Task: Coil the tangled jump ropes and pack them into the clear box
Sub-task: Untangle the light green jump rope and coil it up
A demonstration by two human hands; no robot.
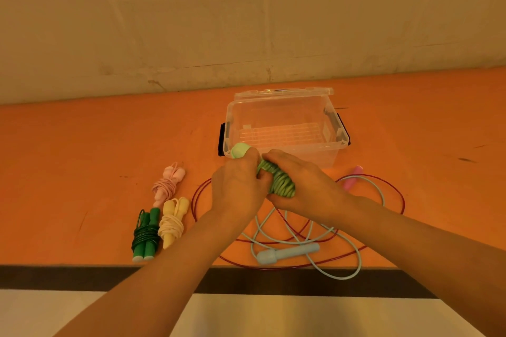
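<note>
**Both hands grip a light-green rope bundle before the open box**

The left hand (237, 186) and right hand (306, 186) meet above the orange table (82, 145), fingers curled around the light-green rope (282, 183); its handle end pokes out above the left fingers. Just behind stands one clear box (282, 128), lid open. Three coiled ropes lie left: pink (167, 185), yellow (172, 221), dark green (145, 235). Two loose ropes, pale blue (287, 253) and red (394, 191), sprawl beneath.

Two bare forearms reach forward and meet in the middle, the left hand (236, 186) with fingers curled tightly round a light green bundle (282, 182), the right hand (306, 186) just beside it, cupping and gripping the same bundle from the right.
</note>
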